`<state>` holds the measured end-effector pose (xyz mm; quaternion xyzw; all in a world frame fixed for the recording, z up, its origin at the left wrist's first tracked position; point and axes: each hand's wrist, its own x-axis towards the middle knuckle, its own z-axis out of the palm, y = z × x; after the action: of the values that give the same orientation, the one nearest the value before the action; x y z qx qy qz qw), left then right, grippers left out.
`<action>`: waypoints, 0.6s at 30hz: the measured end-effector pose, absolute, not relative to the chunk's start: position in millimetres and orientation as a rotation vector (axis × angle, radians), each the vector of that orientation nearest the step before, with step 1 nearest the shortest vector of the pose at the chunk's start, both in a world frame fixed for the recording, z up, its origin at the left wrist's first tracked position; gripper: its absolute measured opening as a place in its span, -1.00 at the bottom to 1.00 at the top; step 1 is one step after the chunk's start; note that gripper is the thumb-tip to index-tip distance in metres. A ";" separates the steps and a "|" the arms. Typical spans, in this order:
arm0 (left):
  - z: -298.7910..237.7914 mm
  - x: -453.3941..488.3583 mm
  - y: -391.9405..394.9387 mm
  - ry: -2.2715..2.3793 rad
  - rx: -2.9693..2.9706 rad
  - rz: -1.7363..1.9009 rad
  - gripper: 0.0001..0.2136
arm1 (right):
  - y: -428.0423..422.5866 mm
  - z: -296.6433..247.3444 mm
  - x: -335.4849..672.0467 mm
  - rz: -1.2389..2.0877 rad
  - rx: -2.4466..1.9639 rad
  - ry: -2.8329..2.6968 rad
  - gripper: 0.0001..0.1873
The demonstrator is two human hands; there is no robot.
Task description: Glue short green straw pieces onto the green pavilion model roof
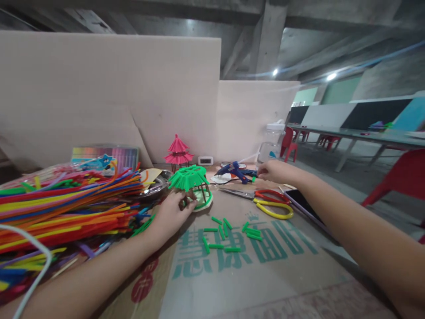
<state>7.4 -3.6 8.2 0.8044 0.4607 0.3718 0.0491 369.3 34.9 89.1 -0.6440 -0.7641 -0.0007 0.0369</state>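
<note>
My left hand (174, 210) grips the near left side of a small model pavilion (189, 178), its fingers among the brown posts. The pavilion has a green pipe-cleaner roof and a pale base edged in green. My right hand (274, 172) is raised at the right, fingers pinched, with a short green pipe-cleaner piece (254, 179) at the fingertips. Just left of it lies a blue hot glue gun (234, 170). Several cut green pipe-cleaner pieces (222, 232) are scattered on the cardboard in front of the pavilion.
Scissors (274, 201) with red and yellow handles lie before my right hand, beside a dark phone (307, 206). Bundled coloured pipe cleaners (66, 204) fill the left. Behind stand a pink model pavilion (178, 153), a small white clock (205, 161), a marker set (124, 157) and a clear bottle (270, 144).
</note>
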 end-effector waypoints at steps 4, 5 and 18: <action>9.0 7.6 -4.4 1.409 2.451 1.117 -0.76 | 40.5 82.1 377.7 -0.028 -2.014 -2.301 -0.85; 9.7 8.0 -5.0 1.406 2.449 1.109 -0.76 | 40.3 81.9 377.3 -0.037 -2.013 -2.288 -0.85; 12.6 10.9 -7.0 1.370 2.472 1.066 -0.75 | 11.6 89.1 344.4 0.285 -1.732 -2.650 -0.83</action>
<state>10.9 -7.0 12.6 0.8169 0.4527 0.3523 0.0604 344.4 11.6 89.1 -0.5447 -0.8336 0.0897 -0.0186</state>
